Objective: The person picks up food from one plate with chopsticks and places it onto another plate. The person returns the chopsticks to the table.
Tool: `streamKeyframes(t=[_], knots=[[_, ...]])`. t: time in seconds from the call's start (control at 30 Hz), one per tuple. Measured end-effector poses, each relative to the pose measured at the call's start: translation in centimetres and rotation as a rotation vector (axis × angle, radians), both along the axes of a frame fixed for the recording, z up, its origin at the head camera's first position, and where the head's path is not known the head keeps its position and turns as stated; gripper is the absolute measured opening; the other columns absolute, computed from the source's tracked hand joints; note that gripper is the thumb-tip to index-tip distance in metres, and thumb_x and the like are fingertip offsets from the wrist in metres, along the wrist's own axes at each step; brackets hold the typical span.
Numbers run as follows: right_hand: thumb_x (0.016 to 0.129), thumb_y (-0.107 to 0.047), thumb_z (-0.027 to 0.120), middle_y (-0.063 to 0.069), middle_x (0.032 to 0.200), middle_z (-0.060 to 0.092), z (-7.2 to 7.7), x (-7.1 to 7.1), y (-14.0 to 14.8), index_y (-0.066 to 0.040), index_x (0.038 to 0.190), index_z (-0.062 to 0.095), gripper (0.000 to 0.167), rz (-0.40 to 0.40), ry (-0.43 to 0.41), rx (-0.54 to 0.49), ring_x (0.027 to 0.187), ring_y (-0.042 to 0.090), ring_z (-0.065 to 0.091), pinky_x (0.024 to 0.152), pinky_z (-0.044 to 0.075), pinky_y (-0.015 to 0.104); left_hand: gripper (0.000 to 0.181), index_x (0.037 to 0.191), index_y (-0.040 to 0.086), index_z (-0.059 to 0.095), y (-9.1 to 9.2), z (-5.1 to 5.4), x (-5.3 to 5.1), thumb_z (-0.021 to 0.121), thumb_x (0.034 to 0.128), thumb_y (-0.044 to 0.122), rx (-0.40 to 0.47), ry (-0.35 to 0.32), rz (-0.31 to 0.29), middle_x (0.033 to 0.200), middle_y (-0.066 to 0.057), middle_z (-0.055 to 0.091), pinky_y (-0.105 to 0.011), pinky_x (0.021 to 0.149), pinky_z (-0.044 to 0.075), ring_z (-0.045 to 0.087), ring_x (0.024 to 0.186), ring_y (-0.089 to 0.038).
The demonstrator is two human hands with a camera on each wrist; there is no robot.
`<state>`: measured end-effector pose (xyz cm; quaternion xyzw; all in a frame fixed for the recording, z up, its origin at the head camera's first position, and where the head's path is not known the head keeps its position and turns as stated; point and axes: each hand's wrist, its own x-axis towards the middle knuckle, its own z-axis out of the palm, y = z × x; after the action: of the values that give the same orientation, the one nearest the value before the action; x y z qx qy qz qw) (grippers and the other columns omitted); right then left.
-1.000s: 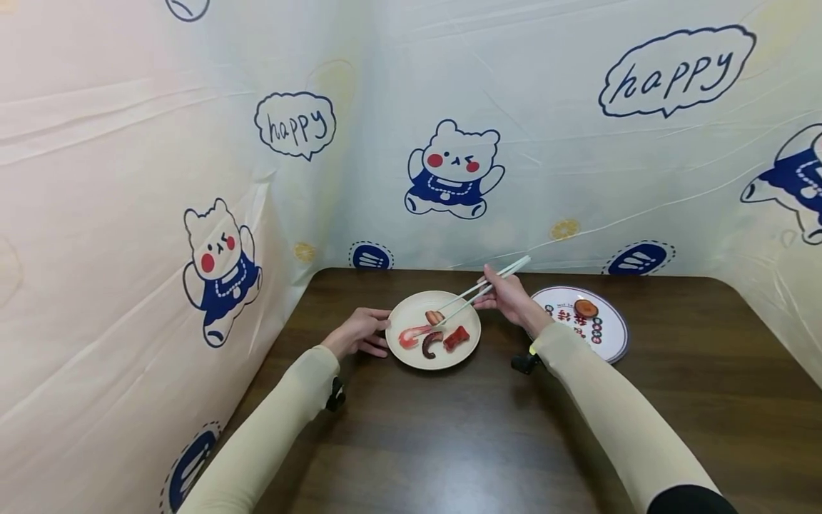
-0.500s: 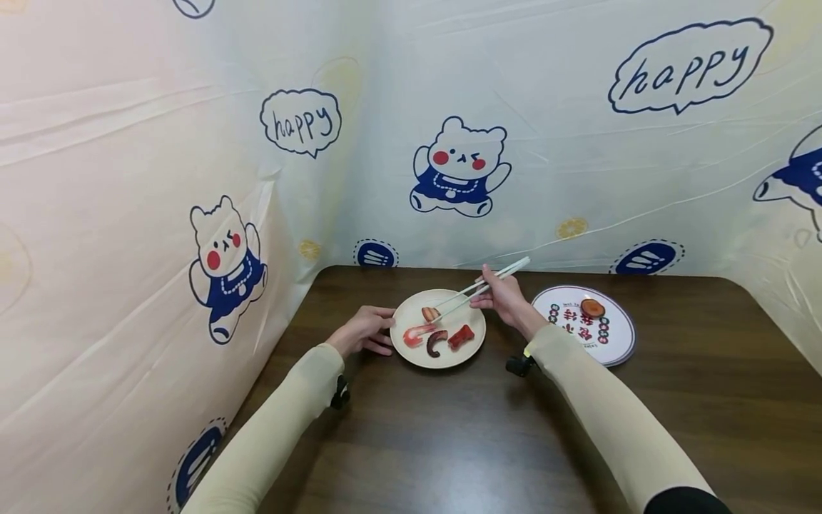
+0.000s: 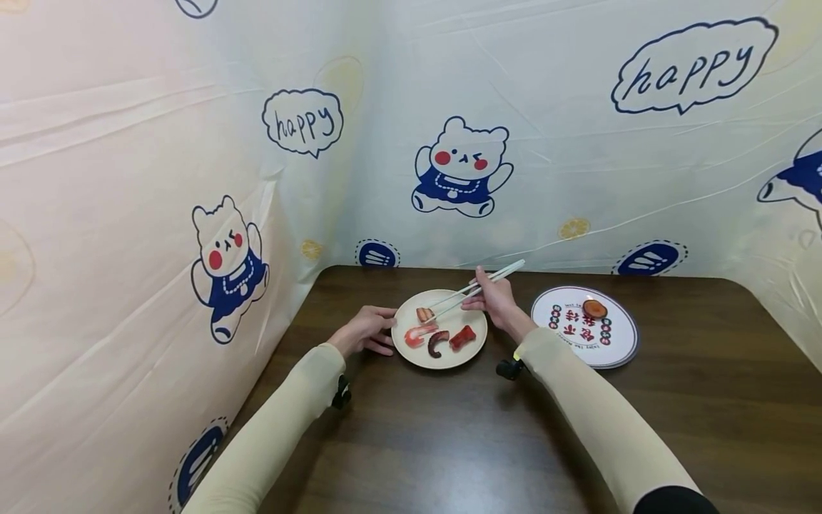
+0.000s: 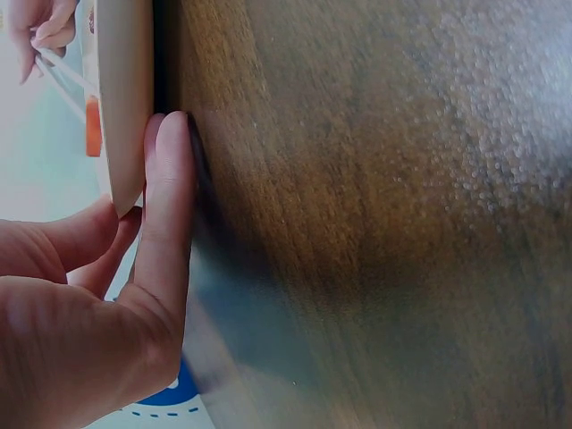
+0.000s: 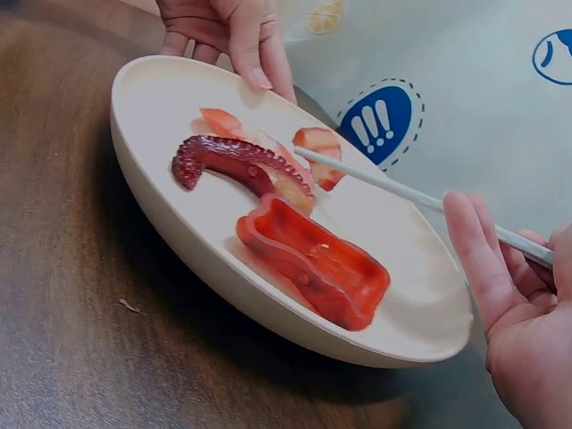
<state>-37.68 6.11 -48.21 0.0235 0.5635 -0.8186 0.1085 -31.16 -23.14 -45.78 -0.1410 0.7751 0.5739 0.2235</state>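
A cream plate (image 3: 472, 318) rests on the table, its left rim pinched by my left hand (image 3: 364, 332), thumb on top and fingers beneath in the left wrist view. My right hand (image 3: 497, 300) holds pale chopsticks (image 3: 512, 268) slanting over the plate. Their tips are between a striped meat slice (image 3: 424, 314) and a shrimp (image 3: 419, 335); I cannot tell whether they grip anything. Also on the plate are a dark curled octopus tentacle (image 5: 241, 161) and a red, wavy-edged meat piece (image 5: 313, 259). In the right wrist view the tentacle partly covers the shrimp.
To the right lies a white oval plate (image 3: 549, 300) with printed red characters and a dark rim. A round brown food piece (image 3: 594, 309) sits on it. A printed curtain (image 3: 385, 178) hangs behind and left of the dark wooden table (image 3: 443, 442).
The chopsticks and right hand have moved slightly left. On the plate, the striped meat slice has shifted left. My left hand keeps its hold on the rim. The head view has shifted a little.
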Motion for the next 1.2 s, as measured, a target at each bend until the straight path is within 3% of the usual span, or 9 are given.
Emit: streamKeyframes(t=[0.47,0.9,1.2], knots=[[0.113,-0.034,0.049,0.023,0.082,0.070,0.14,0.48,-0.81,0.016,0.124,0.052,0.051,-0.009,0.023,-0.005,0.056,0.022,0.073,0.063,0.066,0.038,0.046,0.156,0.012,0.053,0.19,0.11,-0.09,0.056,0.1103,0.011,0.003,-0.007,-0.002,0.127,-0.020,0.061,-0.045,0.072,0.067,0.071,0.077,-0.024],[0.113,-0.035,0.050,0.021,0.080,0.070,0.36,0.43,-1.01,0.009,0.115,0.057,0.044,-0.002,0.007,-0.002,0.058,0.023,0.073,0.064,0.066,0.039,0.044,0.155,0.013,0.054,0.09,0.15,-0.28,0.055,0.1109,0.012,0.002,-0.001,0.007,0.127,-0.020,0.061,-0.046,0.072,0.067,0.071,0.078,-0.025],[0.113,-0.035,0.050,0.021,0.082,0.070,0.11,0.45,-1.03,0.013,0.122,0.056,0.049,0.011,-0.002,0.004,0.059,0.024,0.074,0.064,0.066,0.039,0.045,0.156,0.012,0.054,-0.04,-0.02,-0.18,0.055,0.1106,0.012,-0.005,-0.004,0.006,0.130,-0.021,0.060,-0.045,0.072,0.067,0.071,0.079,-0.025]])
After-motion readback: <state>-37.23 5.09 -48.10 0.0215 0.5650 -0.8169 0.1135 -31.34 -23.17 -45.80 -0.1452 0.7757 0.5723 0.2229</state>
